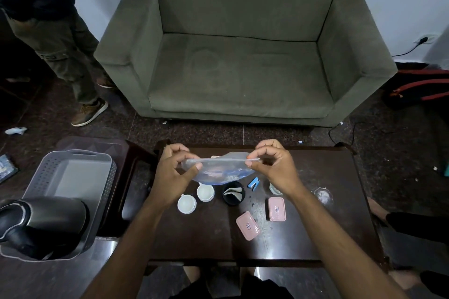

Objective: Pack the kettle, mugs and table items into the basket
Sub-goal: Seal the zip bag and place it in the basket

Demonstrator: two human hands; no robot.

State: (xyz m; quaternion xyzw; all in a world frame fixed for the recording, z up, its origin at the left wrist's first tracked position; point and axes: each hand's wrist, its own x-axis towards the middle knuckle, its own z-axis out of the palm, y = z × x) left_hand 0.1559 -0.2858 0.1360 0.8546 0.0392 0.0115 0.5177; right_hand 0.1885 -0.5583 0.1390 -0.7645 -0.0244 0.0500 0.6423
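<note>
Both hands hold a clear plastic zip bag [218, 170] above the dark table [315, 233]. My left hand [175, 167] pinches its left top edge and my right hand [269, 165] pinches the right top edge. Under the bag stand two white mugs [205, 192] [186, 204] and a black mug [233, 193] with something white inside. A small blue stapler [254, 183] lies beside them. Two pink lidded boxes [247, 225] [277, 209] lie nearer to me. The grey basket [43, 172] sits on a stool at the left, with the dark kettle [41, 221] lying in its near end.
A green armchair [243, 56] stands beyond the table. Another person's legs [73, 56] are at the far left. A red and black bag [422, 87] lies on the floor at the right. A glass item [323, 195] sits right of my right wrist.
</note>
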